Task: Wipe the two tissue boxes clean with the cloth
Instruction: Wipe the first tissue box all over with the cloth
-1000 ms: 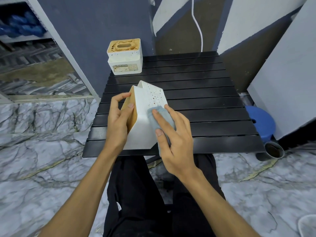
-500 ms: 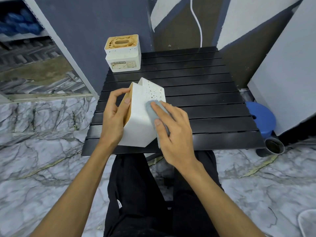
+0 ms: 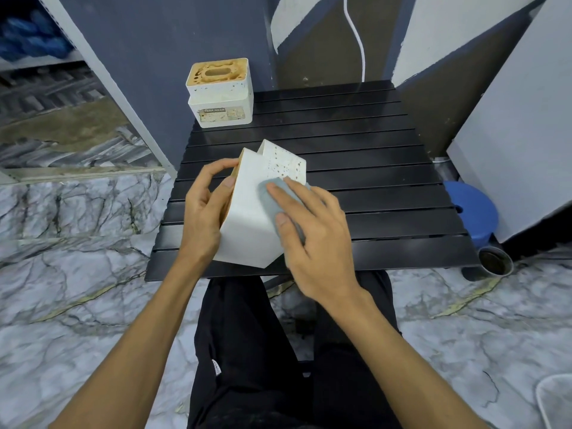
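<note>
One tilted tissue box (image 3: 247,230) between hands, left hand (image 3: 202,212) gripping its side, right hand (image 3: 314,233) pressing cloth (image 3: 271,205) flat.

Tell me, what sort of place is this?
Probably an indoor storage corner or back room: a metal shelf rack stands at left, white boards lean against the painted wall, and a small black slatted table sits on marble-patterned floor.

- At frame centre, the left hand (image 3: 204,212) grips the tilted tissue box (image 3: 247,230).
- The right hand (image 3: 312,230) presses the grey cloth (image 3: 270,203) flat against the box's speckled side.
- The second tissue box (image 3: 219,91) stands upright at the black slatted table's (image 3: 371,168) upper-left corner.
</note>
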